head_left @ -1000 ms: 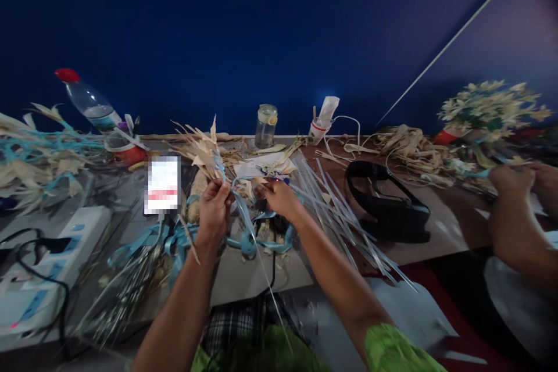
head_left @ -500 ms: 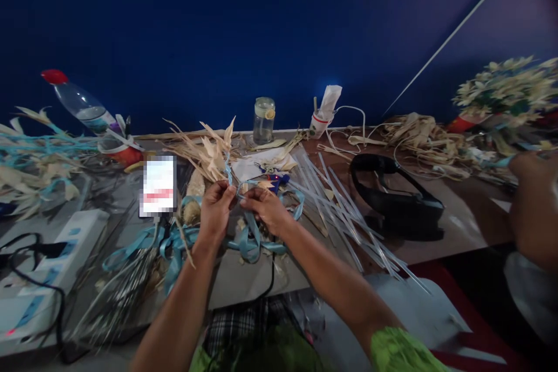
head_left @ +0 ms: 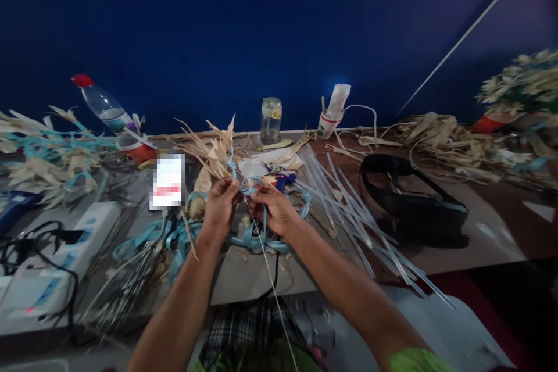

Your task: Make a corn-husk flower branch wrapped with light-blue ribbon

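Note:
My left hand (head_left: 220, 207) pinches a thin wire stem (head_left: 269, 270). A pale dried-husk flower (head_left: 223, 145) tops it, pointing away from me, with blue wrapping just below the petals. From my fingers the bare stem runs back toward my body. Close beside it, my right hand (head_left: 276, 209) is closed on a light-blue ribbon (head_left: 249, 183) that meets the stem. More blue ribbon (head_left: 250, 238) lies looped under and around my hands. A blue glue gun (head_left: 285, 180) with a small red light lies just beyond my right hand.
A phone (head_left: 168, 183), a white power strip (head_left: 65, 264) and a bundle of wires (head_left: 135, 285) lie to the left. Clear sticks (head_left: 353, 215) and a black strapped headset (head_left: 414, 203) are on the right. Behind stand a jar (head_left: 271, 122), a cup (head_left: 328, 125) and a tilted bottle (head_left: 104, 107).
My view has turned slightly left. The stem's long bare end now shows, stretching back toward me. Another person's hand at the right edge has gone from view.

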Action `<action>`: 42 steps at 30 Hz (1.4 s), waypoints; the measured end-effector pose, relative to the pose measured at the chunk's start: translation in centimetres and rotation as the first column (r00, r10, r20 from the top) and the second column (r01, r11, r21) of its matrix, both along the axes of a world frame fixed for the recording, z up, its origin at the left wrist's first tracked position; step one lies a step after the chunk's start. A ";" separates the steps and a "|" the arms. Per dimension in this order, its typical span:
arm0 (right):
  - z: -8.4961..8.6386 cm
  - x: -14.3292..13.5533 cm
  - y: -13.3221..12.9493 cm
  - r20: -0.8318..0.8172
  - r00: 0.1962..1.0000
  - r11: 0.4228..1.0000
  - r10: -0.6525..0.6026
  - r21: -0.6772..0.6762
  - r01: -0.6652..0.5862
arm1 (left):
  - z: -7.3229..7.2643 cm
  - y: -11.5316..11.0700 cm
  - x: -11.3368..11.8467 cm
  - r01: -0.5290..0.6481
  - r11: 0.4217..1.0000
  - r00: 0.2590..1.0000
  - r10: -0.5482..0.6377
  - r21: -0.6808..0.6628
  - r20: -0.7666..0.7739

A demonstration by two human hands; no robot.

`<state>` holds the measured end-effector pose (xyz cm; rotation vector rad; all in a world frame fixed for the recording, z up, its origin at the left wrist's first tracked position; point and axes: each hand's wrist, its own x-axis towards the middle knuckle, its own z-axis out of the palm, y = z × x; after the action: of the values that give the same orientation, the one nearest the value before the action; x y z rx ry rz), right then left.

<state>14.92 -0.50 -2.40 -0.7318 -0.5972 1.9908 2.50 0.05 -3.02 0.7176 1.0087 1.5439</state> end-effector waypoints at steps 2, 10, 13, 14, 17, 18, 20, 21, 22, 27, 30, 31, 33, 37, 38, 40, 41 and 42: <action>0.1 0.2 0.1 -0.050 0.998 0.999 0.034 -0.009 -0.035 | -0.1 0.0 0.0 0.014 1.000 1.000 -0.014 0.002 -0.007; -0.2 0.7 0.5 0.016 0.999 0.999 0.031 -0.021 -0.030 | 0.2 -0.1 0.0 0.000 1.000 1.000 0.000 0.007 -0.008; -0.4 0.4 0.3 0.102 0.995 0.997 0.019 0.068 -0.026 | 0.3 -0.2 -0.1 -0.006 1.000 1.000 0.006 -0.005 -0.003; -0.5 0.3 0.2 0.125 0.992 0.993 0.033 0.105 -0.047 | 0.3 -0.2 -0.1 -0.004 1.000 1.000 0.004 -0.008 0.006; -0.5 0.0 0.0 0.241 0.970 0.978 0.019 0.196 -0.068 | 0.1 -0.2 0.0 -0.001 1.000 1.000 0.001 -0.006 0.010; -0.5 -0.1 0.0 0.294 0.956 0.972 -0.018 0.229 -0.052 | 0.0 -0.2 0.1 0.000 1.000 1.000 0.000 -0.007 -0.009; -0.7 -0.3 0.1 0.395 0.909 0.948 -0.133 0.318 0.001 | -0.1 -0.3 0.4 -0.005 1.000 0.998 0.004 -0.010 -0.070; -0.7 -0.3 0.1 0.432 0.882 0.930 -0.191 0.366 0.022 | -0.2 -0.3 0.6 -0.005 1.000 0.994 0.004 -0.009 -0.106; -0.8 -0.3 0.2 0.457 0.857 0.912 -0.240 0.410 0.037 | -0.2 -0.3 0.7 -0.004 1.000 0.990 0.003 -0.006 -0.142; -1.2 -0.3 0.3 0.496 0.826 0.898 -0.268 0.440 0.027 | -0.3 -0.3 0.4 -0.031 0.999 0.937 0.038 0.027 -0.348; -1.2 -0.3 0.4 0.547 0.806 0.897 -0.227 0.440 -0.046 | -0.2 -0.3 0.1 -0.059 0.997 0.845 0.079 0.055 -0.529; -1.2 -0.2 0.4 0.572 0.786 0.884 -0.236 0.462 -0.070 | -0.2 -0.3 0.1 -0.069 0.995 0.806 0.094 0.065 -0.585; -1.2 -0.1 0.5 0.622 0.730 0.845 -0.284 0.522 -0.116 | 0.0 -0.5 0.1 -0.088 0.992 0.730 0.127 0.092 -0.671; -1.2 0.3 0.6 0.687 0.611 0.766 -0.394 0.612 -0.194 | 0.1 -0.6 0.3 -0.087 0.990 0.683 0.143 0.115 -0.717; -1.2 0.4 0.6 0.693 0.596 0.759 -0.405 0.619 -0.203 | 0.1 -0.6 0.3 -0.068 0.993 0.712 0.115 0.095 -0.692; -1.1 0.5 0.5 0.697 0.602 0.764 -0.389 0.609 -0.211 | -0.1 -0.6 0.4 -0.010 0.999 0.812 0.033 0.044 -0.583; -1.0 0.6 0.5 0.693 0.623 0.777 -0.362 0.594 -0.209 | -0.2 -0.6 0.4 0.025 0.999 0.869 -0.009 0.027 -0.495; -0.9 0.6 0.4 0.684 0.650 0.793 -0.330 0.575 -0.203 | -0.2 -0.6 0.4 0.063 0.998 0.918 -0.049 0.022 -0.395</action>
<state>15.50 -0.06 -3.30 -1.1394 -1.6135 1.1784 2.93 -0.56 -3.25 1.1036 1.2464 1.3970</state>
